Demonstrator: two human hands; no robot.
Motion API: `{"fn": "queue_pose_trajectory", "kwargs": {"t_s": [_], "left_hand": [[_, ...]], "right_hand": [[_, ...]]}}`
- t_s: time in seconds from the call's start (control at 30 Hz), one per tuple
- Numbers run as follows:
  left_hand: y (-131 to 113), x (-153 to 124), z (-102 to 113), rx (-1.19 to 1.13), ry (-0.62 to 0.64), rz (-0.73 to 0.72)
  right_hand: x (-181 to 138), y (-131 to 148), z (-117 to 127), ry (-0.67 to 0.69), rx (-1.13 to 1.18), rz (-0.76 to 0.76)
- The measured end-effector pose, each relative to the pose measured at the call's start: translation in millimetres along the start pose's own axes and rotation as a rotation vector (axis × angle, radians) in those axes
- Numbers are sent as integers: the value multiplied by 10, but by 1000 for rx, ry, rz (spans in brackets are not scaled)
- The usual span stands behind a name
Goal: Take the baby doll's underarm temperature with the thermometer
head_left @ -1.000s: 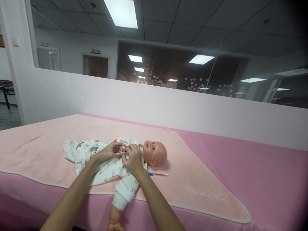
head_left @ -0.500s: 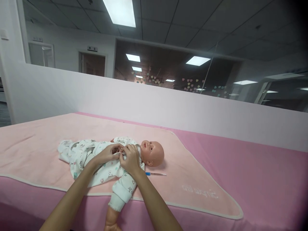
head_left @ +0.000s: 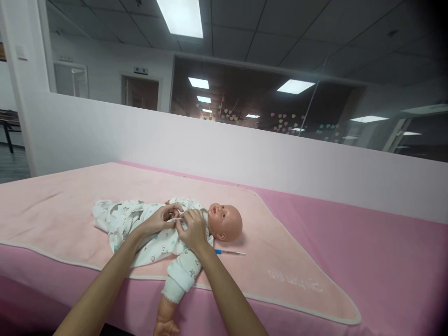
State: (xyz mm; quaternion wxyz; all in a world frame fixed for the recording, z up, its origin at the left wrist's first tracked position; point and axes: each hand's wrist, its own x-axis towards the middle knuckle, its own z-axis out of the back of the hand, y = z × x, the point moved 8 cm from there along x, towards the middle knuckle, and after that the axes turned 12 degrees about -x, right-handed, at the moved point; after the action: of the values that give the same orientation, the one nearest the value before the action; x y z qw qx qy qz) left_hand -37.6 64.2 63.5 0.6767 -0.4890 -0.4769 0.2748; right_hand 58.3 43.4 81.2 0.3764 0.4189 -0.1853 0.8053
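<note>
My right fingers (head_left: 191, 213) seem to pinch a fold of the white, printed cloth garment (head_left: 161, 245) on the bald plastic baby doll (head_left: 227, 221); whether my left fingers (head_left: 172, 206) grip too, I can't tell. The doll lies face-up on the pale pink blanket (head_left: 280, 252), one arm over its edge: a hard tug could drag it. My forearm (so close) might roll the slim blue-ended stick (head_left: 233, 253).

A head-worn camera looks forward and down along the wearer's forearms (head_left: 105, 284), with left hand (head_left: 158, 222) and right hand (head_left: 192, 229) near at lower center over a baby doll (head_left: 164, 242). Beyond the peach blanket (head_left: 280, 252), the wide, tilted view faces a white half-wall (head_left: 245, 151), then glass (head_left: 252, 95) and ceiling light panel (head_left: 182, 17).
</note>
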Motion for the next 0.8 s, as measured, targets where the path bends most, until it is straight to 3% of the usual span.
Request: {"fn": "queue_pose_trajectory", "kwargs": {"t_s": [0.33, 0.8], "left_hand": [[22, 45, -16, 172, -28, -63], [61, 56, -4, 20, -23, -29]], "right_hand": [[1, -17, -10, -7, 7, -6], [6, -4, -9, 5, -5, 6]]}}
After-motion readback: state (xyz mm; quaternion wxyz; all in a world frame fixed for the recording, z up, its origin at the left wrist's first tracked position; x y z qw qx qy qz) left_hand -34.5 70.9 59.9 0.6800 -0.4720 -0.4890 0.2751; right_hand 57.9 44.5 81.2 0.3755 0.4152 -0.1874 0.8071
